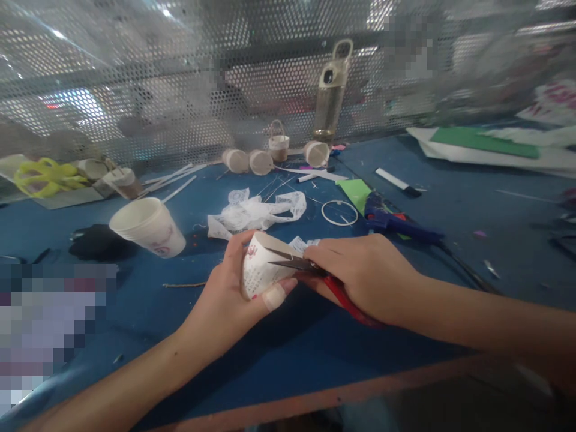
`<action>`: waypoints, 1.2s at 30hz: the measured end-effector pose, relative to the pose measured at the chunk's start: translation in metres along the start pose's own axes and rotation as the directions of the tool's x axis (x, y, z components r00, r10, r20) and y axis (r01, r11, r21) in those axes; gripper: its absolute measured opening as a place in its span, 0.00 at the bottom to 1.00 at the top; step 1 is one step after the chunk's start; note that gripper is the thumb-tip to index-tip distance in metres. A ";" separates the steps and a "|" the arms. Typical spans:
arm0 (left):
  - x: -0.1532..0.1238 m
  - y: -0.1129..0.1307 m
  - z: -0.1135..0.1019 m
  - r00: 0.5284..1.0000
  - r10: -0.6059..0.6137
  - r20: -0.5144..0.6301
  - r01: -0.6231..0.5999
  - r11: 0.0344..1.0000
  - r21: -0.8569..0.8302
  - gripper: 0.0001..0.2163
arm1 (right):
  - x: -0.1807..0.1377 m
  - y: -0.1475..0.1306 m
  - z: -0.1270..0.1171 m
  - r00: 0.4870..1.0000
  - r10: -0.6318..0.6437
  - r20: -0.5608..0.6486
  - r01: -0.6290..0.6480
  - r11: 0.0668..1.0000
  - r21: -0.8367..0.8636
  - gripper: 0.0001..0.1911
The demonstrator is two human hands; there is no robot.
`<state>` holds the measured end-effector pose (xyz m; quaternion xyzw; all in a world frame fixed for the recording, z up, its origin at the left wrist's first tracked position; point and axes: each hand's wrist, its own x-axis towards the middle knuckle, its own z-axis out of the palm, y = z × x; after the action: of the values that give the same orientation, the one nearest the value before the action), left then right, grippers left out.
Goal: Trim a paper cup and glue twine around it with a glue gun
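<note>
My left hand (229,300) is wrapped round a white paper cup (258,264) with a red print, held on its side just above the blue table (450,240). A plaster covers one fingertip. My right hand (360,273) grips red-handled scissors (315,273). Their dark blades lie across the cup's rim, pointing left.
Another paper cup (150,227) lies tipped at the left. White lace ribbon (256,211), a white ring (339,212), a blue glue gun (391,219), green paper (355,192) and several cut cups (261,161) sit behind. A bottle (330,96) stands by the perforated metal wall. Yellow scissors (45,175) lie far left.
</note>
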<state>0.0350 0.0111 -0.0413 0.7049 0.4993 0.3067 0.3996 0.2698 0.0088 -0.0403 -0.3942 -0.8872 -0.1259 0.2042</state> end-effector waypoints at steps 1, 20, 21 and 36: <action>0.000 0.000 0.000 1.000 0.002 -0.001 -0.002 1.000 0.004 0.31 | 0.000 0.000 0.000 1.000 0.000 -0.007 0.000 1.000 -0.006 0.09; 0.002 -0.008 0.000 0.998 0.065 -0.014 -0.064 0.997 0.052 0.30 | 0.001 -0.003 0.003 0.998 -0.006 -0.055 0.002 0.998 -0.059 0.10; 0.001 -0.008 0.000 0.998 0.061 -0.016 -0.060 0.997 0.056 0.30 | 0.001 -0.003 0.003 0.999 -0.002 -0.054 -0.002 0.998 -0.063 0.10; 0.002 -0.007 0.000 0.996 0.086 -0.022 -0.083 0.989 0.121 0.29 | 0.001 -0.006 0.005 0.998 -0.009 -0.055 0.003 0.994 -0.106 0.08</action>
<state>0.0322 0.0139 -0.0472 0.7440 0.4919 0.3023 0.3364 0.2635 0.0078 -0.0442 -0.3981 -0.8745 -0.1843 0.2069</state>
